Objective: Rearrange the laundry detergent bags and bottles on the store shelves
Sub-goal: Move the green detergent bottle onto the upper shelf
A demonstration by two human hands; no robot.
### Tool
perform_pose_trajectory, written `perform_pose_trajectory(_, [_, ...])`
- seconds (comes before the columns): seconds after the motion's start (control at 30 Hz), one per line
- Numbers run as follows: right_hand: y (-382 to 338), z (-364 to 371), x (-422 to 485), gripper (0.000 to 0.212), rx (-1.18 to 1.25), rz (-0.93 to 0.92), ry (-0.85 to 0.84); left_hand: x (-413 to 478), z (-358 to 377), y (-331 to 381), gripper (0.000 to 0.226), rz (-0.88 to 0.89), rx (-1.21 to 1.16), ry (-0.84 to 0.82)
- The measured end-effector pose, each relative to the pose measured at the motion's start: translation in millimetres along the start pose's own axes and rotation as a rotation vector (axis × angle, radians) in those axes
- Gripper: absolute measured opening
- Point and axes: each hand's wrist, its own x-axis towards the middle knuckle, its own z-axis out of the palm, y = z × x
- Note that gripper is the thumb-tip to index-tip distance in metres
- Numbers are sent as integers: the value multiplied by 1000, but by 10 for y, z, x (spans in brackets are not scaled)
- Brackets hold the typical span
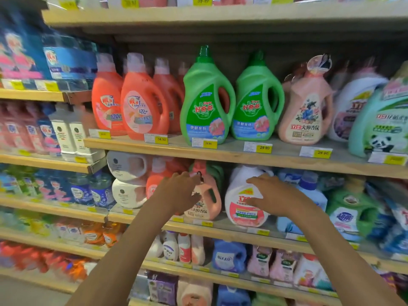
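Two hands reach toward the pink bottle [210,202], which stands one shelf down from the green bottles [205,100]. The left hand [180,192] is in front of the pink bottle's left side and hides that part. Its fingers are stretched out, with the tips up by the bottle's neck. I cannot tell if they touch it. The right hand [272,194] lies over the white bottle [242,210] just right of the pink bottle. Its fingers are spread flat, not wrapped round, and they cover part of the label. An orange bottle [154,182] just left of the pink bottle peeks out behind the left hand. A blue bottle [313,191] farther right is half hidden by the right wrist. The packs [44,191] far left of the pink bottle are too blurry to read.
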Motion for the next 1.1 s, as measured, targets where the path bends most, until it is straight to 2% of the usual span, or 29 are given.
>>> perform_pose_trajectory(0.3, [-61,-233,14,63,8,-30,119,10,-175,-252,44,-13,-39,93])
perform_pose_trajectory(0.53, [-9,-541,288,55,11,-60,213,358,-247,-539,35,-55,-309,141])
perform_pose_trajectory(0.73, [115,-906,732,65,-12,-40,314,851,-314,-729,43,-110,-397,298])
perform_pose_trajectory(0.93, [114,-1296,1378,62,-38,6,505,1440,-423,-977,39,-109,-469,389])
perform_pose_trajectory(1.1, [-27,-1551,1944,63,-53,-1,573,1826,-438,-1015,52,-123,-532,539])
